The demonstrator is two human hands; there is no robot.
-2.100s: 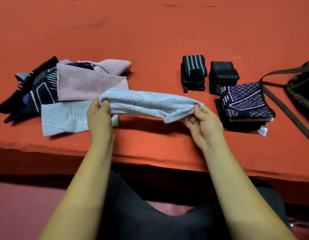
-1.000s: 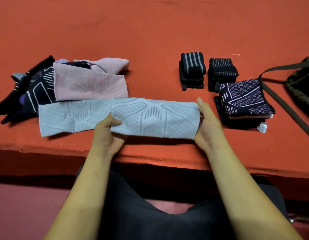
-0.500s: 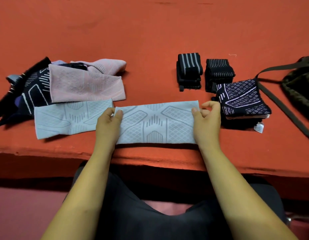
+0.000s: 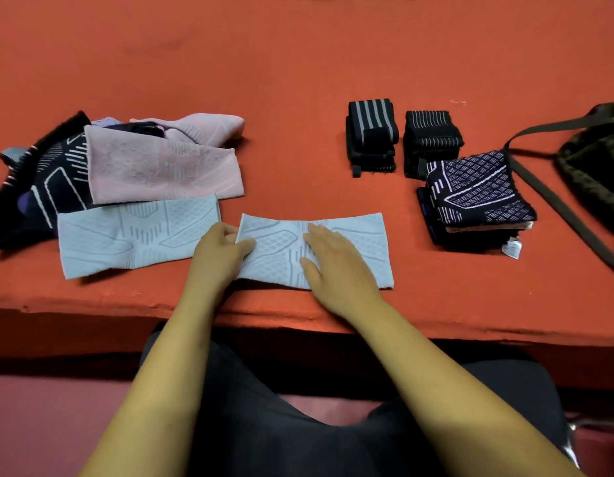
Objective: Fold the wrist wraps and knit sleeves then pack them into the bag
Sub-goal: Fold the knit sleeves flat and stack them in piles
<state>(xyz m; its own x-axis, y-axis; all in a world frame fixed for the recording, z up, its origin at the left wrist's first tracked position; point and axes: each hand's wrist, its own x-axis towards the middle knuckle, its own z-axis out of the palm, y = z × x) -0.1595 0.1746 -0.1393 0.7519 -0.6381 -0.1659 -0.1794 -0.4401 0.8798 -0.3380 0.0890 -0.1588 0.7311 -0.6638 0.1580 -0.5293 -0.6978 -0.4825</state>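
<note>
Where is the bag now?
In the head view, the olive bag lies at the far right of the red table, beside the folded dark sleeves.

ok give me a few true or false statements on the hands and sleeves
1. The right hand lies flat on the front blue sleeve. True.
2. The left hand grips the pink sleeve. False: it pinches the front blue sleeve's left end.
3. The bag lies at the right of the table. True.
4. The folded dark sleeves are inside the bag. False: they sit stacked on the table left of it.
</note>
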